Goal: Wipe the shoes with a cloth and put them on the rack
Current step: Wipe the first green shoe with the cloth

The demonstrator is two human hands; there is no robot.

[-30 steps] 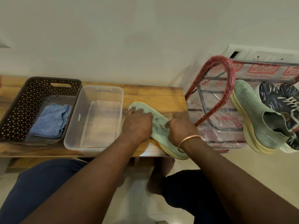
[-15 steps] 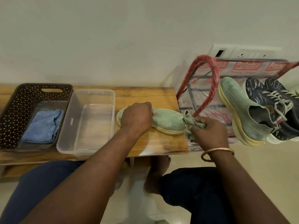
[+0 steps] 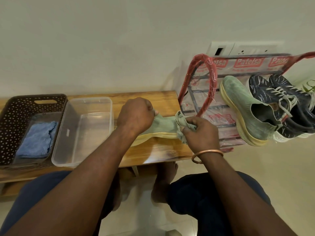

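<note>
Wide wooden desk (image 3: 163, 99) runs along the wall. At its right end stands the shoe rack (image 3: 213, 77), a red frame in printed plastic wrap. On the rack's top tier, one green knit shoe with a yellow sole (image 3: 242, 106) sits just beside a pair of dark navy laced sneakers (image 3: 272, 92), toes toward the wall.

Far left on the desk is a brown perforated basket (image 3: 13, 116), touching a clear plastic container (image 3: 88, 99) on its right.

Now the action: the second green shoe (image 3: 163, 124) lies on the desk between the container and the rack, tipped so its yellow sole edge faces the person. The left grip (image 3: 136, 114) is clamped on the shoe's left end, fingers curled tight, pinning it down. The right grip (image 3: 201, 132) is closed around a bunched grey-green cloth (image 3: 181, 120), which presses against the shoe's right end.

A folded blue cloth (image 3: 38, 138) rests inside the basket, and a copper bangle (image 3: 207, 153) circles the right wrist.
</note>
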